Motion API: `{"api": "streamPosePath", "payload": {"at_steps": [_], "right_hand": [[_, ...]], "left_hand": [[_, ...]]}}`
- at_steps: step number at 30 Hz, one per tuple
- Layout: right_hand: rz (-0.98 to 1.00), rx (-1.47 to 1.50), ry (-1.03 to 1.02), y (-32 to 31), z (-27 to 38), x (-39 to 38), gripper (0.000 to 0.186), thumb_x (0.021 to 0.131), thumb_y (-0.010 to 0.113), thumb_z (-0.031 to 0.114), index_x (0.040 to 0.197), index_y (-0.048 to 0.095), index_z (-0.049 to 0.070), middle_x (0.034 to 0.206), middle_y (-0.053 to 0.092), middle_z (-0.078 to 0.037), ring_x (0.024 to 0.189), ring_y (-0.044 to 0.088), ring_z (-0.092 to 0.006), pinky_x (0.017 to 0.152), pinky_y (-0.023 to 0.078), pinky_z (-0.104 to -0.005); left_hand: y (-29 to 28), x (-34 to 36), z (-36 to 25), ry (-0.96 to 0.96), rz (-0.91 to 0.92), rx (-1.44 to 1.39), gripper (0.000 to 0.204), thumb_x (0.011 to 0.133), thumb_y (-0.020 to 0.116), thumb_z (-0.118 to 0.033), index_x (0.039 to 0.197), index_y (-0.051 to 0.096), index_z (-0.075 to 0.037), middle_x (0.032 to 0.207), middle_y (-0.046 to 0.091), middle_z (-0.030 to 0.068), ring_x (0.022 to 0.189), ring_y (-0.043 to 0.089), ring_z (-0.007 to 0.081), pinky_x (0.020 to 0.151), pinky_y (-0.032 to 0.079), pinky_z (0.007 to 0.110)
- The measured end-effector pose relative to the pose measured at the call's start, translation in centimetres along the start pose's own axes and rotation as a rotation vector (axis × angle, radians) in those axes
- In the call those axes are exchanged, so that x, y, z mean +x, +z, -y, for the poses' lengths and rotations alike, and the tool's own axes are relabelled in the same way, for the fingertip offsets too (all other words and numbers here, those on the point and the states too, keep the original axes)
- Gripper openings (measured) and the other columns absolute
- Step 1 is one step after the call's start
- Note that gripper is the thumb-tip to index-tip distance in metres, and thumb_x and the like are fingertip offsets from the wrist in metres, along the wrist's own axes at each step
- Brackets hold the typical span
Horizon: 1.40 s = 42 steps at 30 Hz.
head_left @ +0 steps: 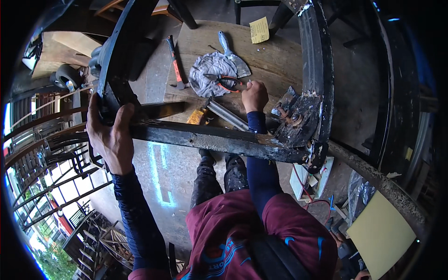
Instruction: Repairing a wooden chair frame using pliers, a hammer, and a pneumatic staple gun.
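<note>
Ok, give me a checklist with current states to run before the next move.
1. Left hand gripping the black wooden frame: ok.
2. Right forearm clear of the frame's near rail: not ok, passes beneath it.
3. Right hand holding the orange-handled pliers: cannot tell; handles end beside it.
4. Frame's near right corner smooth: not ok, rough and flaking.
5. Claw hammer apart from both hands: ok, lying left of the grey rag.
</note>
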State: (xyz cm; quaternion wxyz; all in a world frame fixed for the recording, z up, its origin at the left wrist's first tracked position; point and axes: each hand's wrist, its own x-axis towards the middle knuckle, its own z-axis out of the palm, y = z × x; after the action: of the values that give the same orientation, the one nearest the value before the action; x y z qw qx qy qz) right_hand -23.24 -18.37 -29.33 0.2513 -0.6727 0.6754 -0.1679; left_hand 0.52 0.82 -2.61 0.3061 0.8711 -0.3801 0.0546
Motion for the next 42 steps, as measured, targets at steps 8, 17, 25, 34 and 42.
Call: {"api": "streamPosePath", "payload": {"at_steps": [8,17,25,34,42], "right_hand": [[0.096,-0.285,-0.535,3.9,3.3,-2.3,0.058,0.084,0.079,0.028,0.132,0.056,0.006,0.129,0.056,-0.012,0.125,0.051,-0.0336,0.101,0.041,-0.0534],[0.437,-0.325,-0.446,3.8,3.9,1.2,0.032,0.079,0.073,0.021,0.104,0.071,0.001,0.125,0.061,-0.019,0.117,0.059,-0.0399,0.095,0.051,-0.051],[0.096,-0.273,-0.644,7.9,11.5,-0.6,0.032,0.102,0.048,0.022,0.127,0.063,0.009,0.138,0.058,-0.011,0.132,0.049,-0.0327,0.106,0.034,-0.0746],[0.255,-0.796,-1.371,14.7,17.6,3.5,0.029,0.101,0.051,0.026,0.118,0.074,0.018,0.126,0.064,-0.002,0.139,0.043,-0.0263,0.114,0.026,-0.0728],[0.225,-0.206,-0.846,6.1,18.8,1.7,0.023,0.094,0.063,0.016,0.109,0.069,-0.001,0.099,0.071,-0.015,0.085,0.074,-0.0273,0.071,0.057,-0.0398]], "left_hand": [[-0.2,-0.7,0.3,-0.015,-0.001,0.026,0.086,0.072,0.081,-0.043,0.145,0.058,-0.004,0.133,0.058,0.025,0.121,0.056,0.0382,0.104,0.045,0.048],[0.0,-0.3,-1.0,-0.125,-0.008,-0.017,0.083,0.074,0.081,-0.044,0.144,0.058,-0.005,0.13,0.06,0.0238,0.119,0.056,0.0378,0.102,0.045,0.048],[-0.7,0.1,-1.2,-0.112,-0.007,-0.083,0.081,0.076,0.081,-0.043,0.143,0.058,-0.003,0.132,0.059,0.0246,0.119,0.056,0.0379,0.103,0.044,0.047],[-0.4,-0.9,-2.4,-0.214,-0.005,-0.155,0.087,0.07,0.082,-0.037,0.143,0.056,0.001,0.127,0.059,0.0247,0.118,0.056,0.0361,0.105,0.044,0.045],[-0.6,-0.3,-1.0,-0.13,-0.028,-0.04,0.082,0.07,0.082,-0.037,0.138,0.058,0.002,0.122,0.062,0.0207,0.114,0.057,0.0372,0.1,0.045,0.047]]}}
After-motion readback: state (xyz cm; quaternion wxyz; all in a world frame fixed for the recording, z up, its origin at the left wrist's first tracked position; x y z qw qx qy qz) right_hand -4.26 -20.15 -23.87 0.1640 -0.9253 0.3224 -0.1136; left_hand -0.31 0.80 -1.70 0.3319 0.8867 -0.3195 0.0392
